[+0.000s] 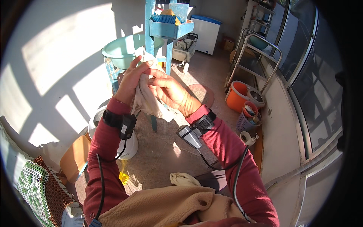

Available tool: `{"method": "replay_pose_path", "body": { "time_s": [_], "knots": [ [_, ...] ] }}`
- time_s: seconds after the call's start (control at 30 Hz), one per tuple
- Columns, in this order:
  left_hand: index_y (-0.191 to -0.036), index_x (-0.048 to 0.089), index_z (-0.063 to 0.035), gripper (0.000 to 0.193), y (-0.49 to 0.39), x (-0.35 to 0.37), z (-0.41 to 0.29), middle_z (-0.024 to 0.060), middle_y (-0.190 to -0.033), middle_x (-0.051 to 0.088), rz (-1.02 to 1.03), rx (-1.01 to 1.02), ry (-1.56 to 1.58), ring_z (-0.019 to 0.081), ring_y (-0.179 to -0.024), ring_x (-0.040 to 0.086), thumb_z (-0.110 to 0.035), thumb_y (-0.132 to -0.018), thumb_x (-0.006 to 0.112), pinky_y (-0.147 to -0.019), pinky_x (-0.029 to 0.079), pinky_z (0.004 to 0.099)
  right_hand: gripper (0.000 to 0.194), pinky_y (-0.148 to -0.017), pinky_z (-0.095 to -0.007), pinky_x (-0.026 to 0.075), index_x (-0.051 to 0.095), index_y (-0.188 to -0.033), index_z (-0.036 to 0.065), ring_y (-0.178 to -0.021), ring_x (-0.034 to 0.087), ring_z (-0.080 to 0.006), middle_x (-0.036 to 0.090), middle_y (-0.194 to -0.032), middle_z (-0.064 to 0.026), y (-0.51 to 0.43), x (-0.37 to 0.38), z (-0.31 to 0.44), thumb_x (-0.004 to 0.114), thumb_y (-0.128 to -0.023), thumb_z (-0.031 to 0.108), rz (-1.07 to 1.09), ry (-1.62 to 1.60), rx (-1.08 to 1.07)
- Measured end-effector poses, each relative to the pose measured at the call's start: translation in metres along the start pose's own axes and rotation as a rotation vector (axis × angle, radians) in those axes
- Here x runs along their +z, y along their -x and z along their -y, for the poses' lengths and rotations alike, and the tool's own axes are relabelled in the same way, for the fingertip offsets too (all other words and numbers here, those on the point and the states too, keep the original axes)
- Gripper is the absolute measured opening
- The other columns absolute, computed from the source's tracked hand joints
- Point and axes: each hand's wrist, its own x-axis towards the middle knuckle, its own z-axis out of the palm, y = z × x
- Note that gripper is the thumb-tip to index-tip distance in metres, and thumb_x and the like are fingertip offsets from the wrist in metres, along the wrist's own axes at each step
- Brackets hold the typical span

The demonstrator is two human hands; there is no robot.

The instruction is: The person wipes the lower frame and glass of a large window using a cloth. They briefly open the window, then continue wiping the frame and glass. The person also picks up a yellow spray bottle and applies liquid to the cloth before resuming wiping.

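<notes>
A thin off-white cloth (146, 99) hangs between my two raised hands, in front of the blue wooden stand. My left hand (129, 79) holds its left side near the top, thumb against the fabric. My right hand (170, 89) pinches its right edge between thumb and fingers, close to my left fingertips. The lower part of the cloth falls loose past both wrists. Each wrist wears a black strap with a small device and cable. Another pale cloth (184, 179) lies low down, by the edge of my tan fleece garment (158, 203).
A pale green basin (112, 52) rests on a blue wooden support ahead. A white bucket (130, 144) stands at left, near an orange-brown chair back (74, 159). At right are an orange mop bucket (234, 99), a purple basket (245, 124) and a metal-framed cart (244, 54).
</notes>
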Motion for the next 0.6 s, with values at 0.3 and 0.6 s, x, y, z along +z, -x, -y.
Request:
{"method": "replay_pose_path", "body": {
  "time_s": [0.3, 0.6],
  "knots": [
    [-0.124, 0.055, -0.0058, 0.054, -0.162, -0.060, -0.137, 0.0109, -0.095, 0.063, -0.195, 0.511, -0.091, 0.0224, -0.076, 0.063, 0.010, -0.073, 0.046, -0.070, 0.054, 0.0339, 0.035, -0.094, -0.0307, 0.043, 0.052, -0.123, 0.006, -0.118, 0.049, -0.0205, 0.033, -0.142, -0.0078, 0.117, 0.010, 0.003, 0.052, -0.089, -0.002, -0.073, 0.586, -0.147],
    [-0.115, 0.060, -0.0043, 0.053, -0.192, -0.091, -0.122, 0.0110, -0.109, 0.062, -0.149, 0.197, -0.751, 0.0174, -0.088, 0.058, 0.008, -0.069, 0.036, -0.071, 0.047, 0.0238, 0.017, -0.078, -0.0310, 0.050, 0.060, -0.105, 0.004, -0.089, 0.063, -0.0193, 0.063, -0.109, -0.0097, 0.298, -0.032, -0.014, 0.052, -0.089, 0.007, -0.810, 0.425, 0.221]
  ]
}}
